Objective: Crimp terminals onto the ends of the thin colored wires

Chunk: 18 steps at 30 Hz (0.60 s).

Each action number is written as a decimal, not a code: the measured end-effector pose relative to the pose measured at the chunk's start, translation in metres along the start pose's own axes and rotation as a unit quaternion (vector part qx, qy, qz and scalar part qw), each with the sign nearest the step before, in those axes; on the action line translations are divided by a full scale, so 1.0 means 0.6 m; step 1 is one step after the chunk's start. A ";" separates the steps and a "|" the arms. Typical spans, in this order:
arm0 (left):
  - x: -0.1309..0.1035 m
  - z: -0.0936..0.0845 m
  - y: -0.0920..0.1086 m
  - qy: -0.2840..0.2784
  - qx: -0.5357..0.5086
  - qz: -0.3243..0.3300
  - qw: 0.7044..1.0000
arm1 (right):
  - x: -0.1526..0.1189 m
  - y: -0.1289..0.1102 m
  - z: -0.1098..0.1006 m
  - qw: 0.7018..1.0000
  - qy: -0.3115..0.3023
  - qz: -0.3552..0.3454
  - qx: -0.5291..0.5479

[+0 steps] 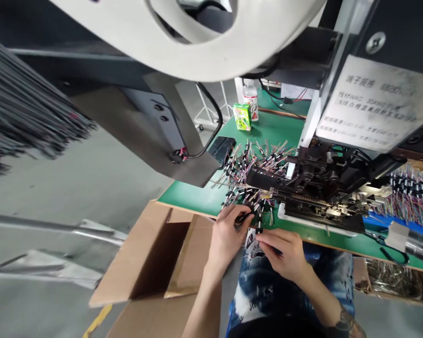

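My left hand [228, 237] is closed, its fingers curled around a small dark piece [242, 218] whose kind I cannot make out. Close beside it, my right hand [285, 251] pinches a small black connector [259, 230] between thumb and fingertips. Both hands are over my lap at the front edge of the green table [193, 197]. Just beyond them lies a loose heap of short multicoloured wires [239, 164] with black connectors. To the right of the heap stands a black and metal terminal-crimping machine [313, 188].
A large white reel [211, 61] and a metal bracket [127, 126] hang overhead. An open cardboard box [134, 267] stands at lower left. Scissors [391, 249] and bundled wires [409, 192] are on the right. A phone [223, 149], green box [242, 116] and bottle [251, 98] stand behind.
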<state>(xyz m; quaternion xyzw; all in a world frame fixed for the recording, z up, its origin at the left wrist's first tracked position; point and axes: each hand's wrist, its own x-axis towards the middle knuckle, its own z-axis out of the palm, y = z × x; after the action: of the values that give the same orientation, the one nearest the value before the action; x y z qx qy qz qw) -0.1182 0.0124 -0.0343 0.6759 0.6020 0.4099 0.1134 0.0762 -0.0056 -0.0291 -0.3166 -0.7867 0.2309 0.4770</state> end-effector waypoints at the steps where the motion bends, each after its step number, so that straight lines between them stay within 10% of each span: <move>1: 0.000 0.002 0.000 0.002 0.007 0.005 1.000 | -0.001 -0.005 -0.005 1.000 0.025 -0.006 0.009; 8: -0.004 0.013 0.008 0.038 0.061 0.041 0.997 | -0.031 -0.038 -0.056 0.972 0.211 0.059 0.083; 18: -0.015 -0.004 0.040 0.124 0.055 0.050 0.989 | -0.070 -0.049 -0.149 0.909 0.228 0.183 0.295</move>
<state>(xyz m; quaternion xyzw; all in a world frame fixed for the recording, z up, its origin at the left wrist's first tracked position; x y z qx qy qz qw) -0.1023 -0.0026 -0.0209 0.6542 0.5983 0.4623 -0.0201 0.1626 -0.0506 0.0041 -0.3442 -0.4803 0.4575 0.6645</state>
